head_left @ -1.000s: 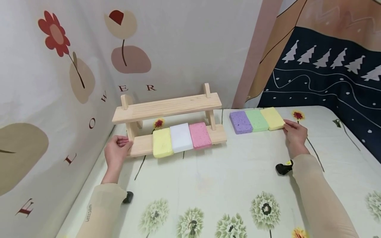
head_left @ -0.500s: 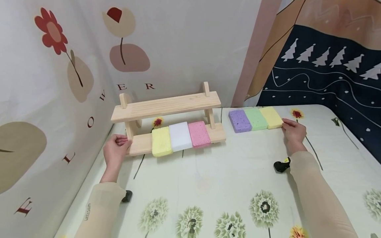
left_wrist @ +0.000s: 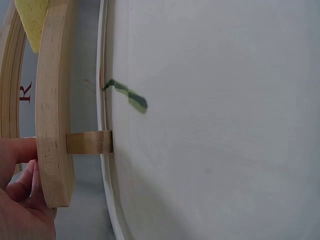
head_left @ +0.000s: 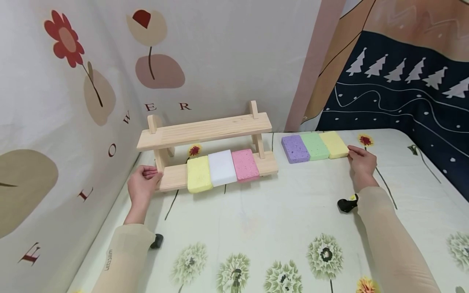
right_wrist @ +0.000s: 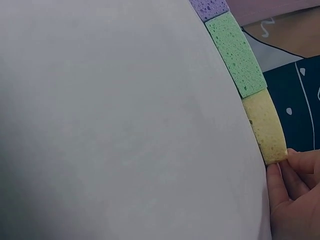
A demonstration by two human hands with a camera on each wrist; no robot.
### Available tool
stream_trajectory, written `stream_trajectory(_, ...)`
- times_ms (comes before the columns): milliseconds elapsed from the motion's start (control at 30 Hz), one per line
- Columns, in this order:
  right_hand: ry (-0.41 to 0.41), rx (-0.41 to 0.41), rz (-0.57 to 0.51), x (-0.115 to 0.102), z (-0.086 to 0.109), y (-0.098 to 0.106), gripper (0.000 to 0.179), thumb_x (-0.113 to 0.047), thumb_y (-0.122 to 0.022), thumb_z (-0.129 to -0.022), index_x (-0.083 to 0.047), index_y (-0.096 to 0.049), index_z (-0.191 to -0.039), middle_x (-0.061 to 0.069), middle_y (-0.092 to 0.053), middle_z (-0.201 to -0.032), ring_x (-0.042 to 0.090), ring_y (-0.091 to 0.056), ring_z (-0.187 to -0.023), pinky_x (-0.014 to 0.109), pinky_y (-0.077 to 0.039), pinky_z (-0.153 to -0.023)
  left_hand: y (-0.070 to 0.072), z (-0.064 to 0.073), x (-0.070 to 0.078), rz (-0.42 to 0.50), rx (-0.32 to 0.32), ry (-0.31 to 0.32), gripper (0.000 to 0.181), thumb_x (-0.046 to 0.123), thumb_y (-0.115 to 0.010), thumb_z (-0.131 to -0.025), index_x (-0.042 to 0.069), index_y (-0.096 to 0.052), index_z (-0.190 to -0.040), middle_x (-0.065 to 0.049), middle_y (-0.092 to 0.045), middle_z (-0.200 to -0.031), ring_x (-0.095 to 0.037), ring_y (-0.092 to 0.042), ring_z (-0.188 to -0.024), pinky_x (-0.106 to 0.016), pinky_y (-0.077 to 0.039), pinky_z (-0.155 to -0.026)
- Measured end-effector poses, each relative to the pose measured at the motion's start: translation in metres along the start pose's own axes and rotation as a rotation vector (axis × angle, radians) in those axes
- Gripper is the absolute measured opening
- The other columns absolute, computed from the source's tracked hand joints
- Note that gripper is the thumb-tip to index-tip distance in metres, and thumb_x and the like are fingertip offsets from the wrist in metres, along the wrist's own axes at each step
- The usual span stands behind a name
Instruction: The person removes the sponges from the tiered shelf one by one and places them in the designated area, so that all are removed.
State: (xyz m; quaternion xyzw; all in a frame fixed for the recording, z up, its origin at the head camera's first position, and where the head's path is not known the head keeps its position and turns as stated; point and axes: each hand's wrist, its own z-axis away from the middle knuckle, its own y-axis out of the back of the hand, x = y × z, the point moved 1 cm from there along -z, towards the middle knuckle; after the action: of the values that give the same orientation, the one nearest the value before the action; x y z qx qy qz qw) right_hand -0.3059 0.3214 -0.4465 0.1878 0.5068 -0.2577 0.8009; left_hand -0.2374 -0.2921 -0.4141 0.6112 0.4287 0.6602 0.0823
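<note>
A small two-tier wooden shelf stands at the back left. On its lower board lie a lemon-yellow sponge, a white sponge and a pink sponge, side by side. My left hand grips the left end of that lower board; in the left wrist view the thumb and curled fingers meet its end. To the right, on the cloth, a purple sponge, a green sponge and a pale yellow sponge touch in a row. My right hand pinches the pale yellow sponge's right end.
A pale flower-printed cloth covers the table. Printed fabric walls rise close behind the shelf and along the left side. A dark tree-patterned fabric hangs at the back right.
</note>
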Motion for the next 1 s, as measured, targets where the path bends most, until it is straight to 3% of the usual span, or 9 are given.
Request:
stream_trajectory(400, -0.028, -0.017, -0.089, -0.002, 0.003, 0.003, 0.036, -0.019, -0.052, -0.103, -0.021, -0.06, -0.138, -0.015, -0.058, -0.099, 0.003, -0.055, -0.122, 0.008, -0.048, -0.09, 0.0, -0.001, 0.0, 0.001, 0.001, 0.001, 0.029, 0.017, -0.072, -0.091, 0.002, -0.064, -0.114, -0.019, -0.071, -0.11, 0.009, -0.049, -0.069, -0.011, -0.04, -0.064)
stream_trajectory(600, -0.042, -0.033, -0.129, -0.001, 0.004, 0.002, 0.036, -0.024, -0.051, -0.103, -0.022, -0.059, -0.138, -0.015, -0.059, -0.104, 0.002, -0.054, -0.121, 0.007, -0.049, -0.088, 0.002, -0.001, -0.002, -0.006, 0.005, 0.002, 0.029, 0.017, -0.072, -0.091, 0.002, -0.064, -0.114, -0.019, -0.071, -0.109, 0.007, -0.05, -0.07, -0.011, -0.04, -0.065)
stream_trajectory(800, -0.045, -0.041, -0.16, -0.001, 0.005, -0.001, 0.038, -0.029, -0.052, -0.101, -0.024, -0.058, -0.138, -0.014, -0.06, -0.116, 0.001, -0.054, -0.124, 0.008, -0.047, -0.092, 0.005, -0.001, -0.003, 0.009, 0.013, -0.001, 0.029, 0.016, -0.072, -0.09, 0.001, -0.064, -0.114, -0.02, -0.071, -0.11, 0.011, -0.047, -0.068, -0.008, -0.039, -0.063)
stream_trajectory(1000, -0.027, -0.063, -0.223, -0.001, 0.017, 0.006, 0.042, -0.028, -0.051, -0.103, -0.024, -0.051, -0.144, -0.017, -0.057, -0.118, 0.0, -0.048, -0.123, 0.013, -0.039, -0.109, 0.002, -0.001, 0.0, 0.013, 0.014, -0.015, 0.028, 0.015, -0.073, -0.09, 0.001, -0.064, -0.112, -0.021, -0.071, -0.109, 0.008, -0.049, -0.069, -0.008, -0.038, -0.063)
